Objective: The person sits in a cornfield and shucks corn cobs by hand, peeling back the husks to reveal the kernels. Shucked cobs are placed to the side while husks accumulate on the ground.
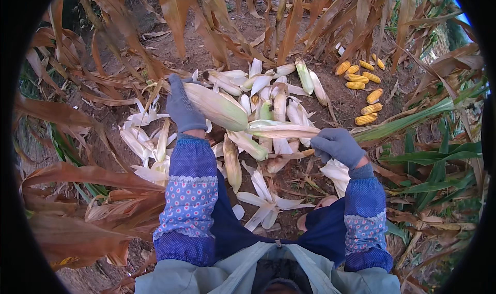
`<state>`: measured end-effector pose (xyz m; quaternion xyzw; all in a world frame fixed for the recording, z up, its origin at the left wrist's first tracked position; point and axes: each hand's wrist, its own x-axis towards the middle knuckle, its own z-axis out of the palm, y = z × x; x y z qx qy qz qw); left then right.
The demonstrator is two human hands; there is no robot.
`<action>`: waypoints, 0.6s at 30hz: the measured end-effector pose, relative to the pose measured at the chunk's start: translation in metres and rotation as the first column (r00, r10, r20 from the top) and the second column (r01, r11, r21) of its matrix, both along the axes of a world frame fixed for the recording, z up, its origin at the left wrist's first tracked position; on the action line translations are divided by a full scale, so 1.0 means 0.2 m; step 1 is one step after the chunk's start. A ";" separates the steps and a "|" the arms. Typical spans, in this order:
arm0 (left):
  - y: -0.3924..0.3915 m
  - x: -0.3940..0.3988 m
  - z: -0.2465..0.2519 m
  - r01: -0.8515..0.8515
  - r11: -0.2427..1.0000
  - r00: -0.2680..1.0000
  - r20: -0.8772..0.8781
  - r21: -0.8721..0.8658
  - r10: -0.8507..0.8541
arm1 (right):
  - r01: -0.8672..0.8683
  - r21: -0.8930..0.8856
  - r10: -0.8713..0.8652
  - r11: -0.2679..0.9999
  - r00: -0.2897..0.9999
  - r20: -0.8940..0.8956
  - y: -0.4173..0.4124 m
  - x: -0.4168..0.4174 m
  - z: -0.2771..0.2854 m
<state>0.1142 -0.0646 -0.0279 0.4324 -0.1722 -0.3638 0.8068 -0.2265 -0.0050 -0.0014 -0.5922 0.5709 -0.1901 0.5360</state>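
Observation:
My left hand [184, 103], in a grey knitted glove, grips an ear of corn in its pale husk [219, 106] near one end, over a heap on the soil. My right hand [336, 146], gloved alike, is closed on the far end of a long husk leaf [283, 130] that stretches out from the ear's other end. Under and around them lie several unhusked ears [279, 108], one with yellow kernels showing. Nearer to me, an unhusked ear [232, 164] lies beside an opened, star-shaped husk [265, 203].
Several bare yellow cobs [356, 78] lie on the soil at the upper right. Emptied husks [141, 142] are piled left of the heap. Dry brown corn stalks and leaves [329, 18] stand along the far side and left; green leaves [426, 158] reach in from the right.

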 end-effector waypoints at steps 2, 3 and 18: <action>0.01 -0.04 0.00 0.120 0.993 0.992 0.042 -0.003 -0.120 | -0.047 -0.265 0.062 0.963 0.997 0.051 0.01 0.15 -0.03; 0.00 -0.07 -0.01 0.185 0.983 0.981 0.059 -0.005 -0.184 | -0.075 -0.431 0.077 0.899 0.997 -0.011 0.00 0.20 -0.08; 0.03 -0.29 -0.06 0.370 0.921 0.761 0.531 0.117 -0.373 | -0.113 -0.341 0.118 0.933 0.993 -0.006 -0.02 0.41 -0.34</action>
